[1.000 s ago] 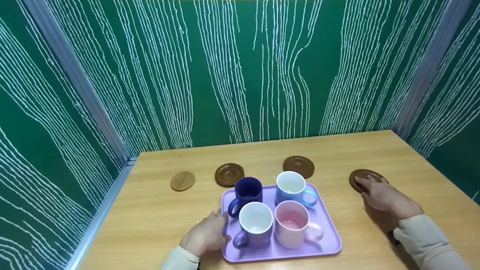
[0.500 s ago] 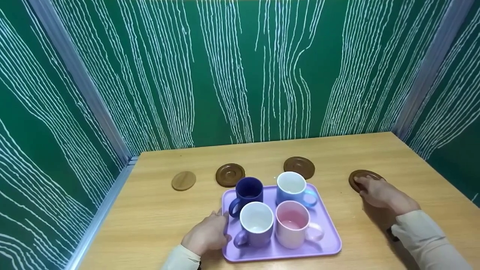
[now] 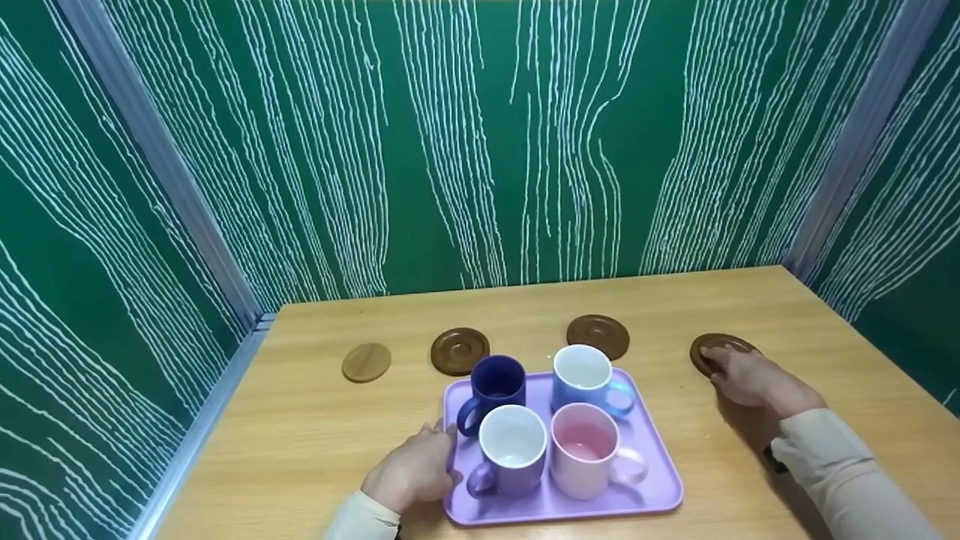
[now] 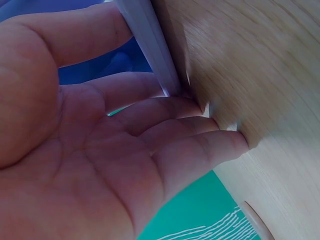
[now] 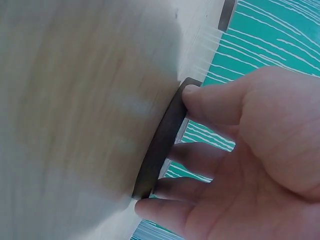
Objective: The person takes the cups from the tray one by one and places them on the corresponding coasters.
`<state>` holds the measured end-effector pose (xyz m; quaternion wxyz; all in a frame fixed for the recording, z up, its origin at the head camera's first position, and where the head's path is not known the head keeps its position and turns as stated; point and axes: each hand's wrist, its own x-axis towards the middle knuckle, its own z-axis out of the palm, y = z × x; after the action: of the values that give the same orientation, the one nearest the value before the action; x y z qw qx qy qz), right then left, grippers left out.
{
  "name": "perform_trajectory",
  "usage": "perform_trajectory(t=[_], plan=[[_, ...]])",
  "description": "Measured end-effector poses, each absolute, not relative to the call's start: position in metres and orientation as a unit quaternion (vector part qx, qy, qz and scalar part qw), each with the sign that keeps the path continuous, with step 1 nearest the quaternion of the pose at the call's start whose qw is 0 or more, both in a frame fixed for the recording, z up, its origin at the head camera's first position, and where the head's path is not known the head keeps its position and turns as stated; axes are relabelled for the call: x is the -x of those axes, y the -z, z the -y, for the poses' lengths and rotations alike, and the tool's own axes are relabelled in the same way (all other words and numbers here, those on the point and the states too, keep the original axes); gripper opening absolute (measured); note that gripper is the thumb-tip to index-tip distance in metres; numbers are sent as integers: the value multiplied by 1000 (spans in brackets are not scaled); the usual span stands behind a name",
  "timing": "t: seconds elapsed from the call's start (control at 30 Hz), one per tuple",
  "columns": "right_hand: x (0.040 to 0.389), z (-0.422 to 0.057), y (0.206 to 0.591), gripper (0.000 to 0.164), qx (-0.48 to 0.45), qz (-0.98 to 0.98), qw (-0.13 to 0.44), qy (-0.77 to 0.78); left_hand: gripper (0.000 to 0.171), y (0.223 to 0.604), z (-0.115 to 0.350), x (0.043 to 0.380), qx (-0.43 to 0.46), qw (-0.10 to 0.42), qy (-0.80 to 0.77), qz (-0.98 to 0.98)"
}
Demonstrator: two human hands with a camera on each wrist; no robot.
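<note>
At the right of the table, my right hand (image 3: 750, 379) grips a round brown coaster (image 3: 703, 358) by its edge. Its thumb and fingertips are spread along the rim of this coaster (image 5: 162, 142) in the right wrist view, close over the wood. My left hand (image 3: 416, 461) lies at the left side of a lilac tray (image 3: 656, 480), thumb and index finger touching its rim. The left wrist view has the other fingers (image 4: 200, 150) fairly straight, tips on the table. On the tray stand a navy mug (image 3: 487, 390), a purple mug (image 3: 517, 472), a pink mug (image 3: 577, 472) and a blue mug (image 3: 574, 394).
Behind the tray lie two more brown coasters, a left one (image 3: 450, 352) and a right one (image 3: 598, 330). A smaller light wooden disc (image 3: 366, 362) sits farther left. Green panels (image 3: 442, 150) with white wavy lines enclose the table (image 3: 285, 420) at the back and sides.
My right hand has moved slightly left and a little toward the back, taking the brown coaster along. The left hand, tray and mugs keep their places.
</note>
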<state>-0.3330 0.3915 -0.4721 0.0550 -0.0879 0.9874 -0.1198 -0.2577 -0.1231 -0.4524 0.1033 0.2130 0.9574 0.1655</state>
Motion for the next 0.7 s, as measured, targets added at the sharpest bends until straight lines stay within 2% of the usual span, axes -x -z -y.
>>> perform_trajectory(t=[0.7], plan=[[364,-389,469,56,98,-985,79,119,73,453,124,257,-201,114,-172,-958]])
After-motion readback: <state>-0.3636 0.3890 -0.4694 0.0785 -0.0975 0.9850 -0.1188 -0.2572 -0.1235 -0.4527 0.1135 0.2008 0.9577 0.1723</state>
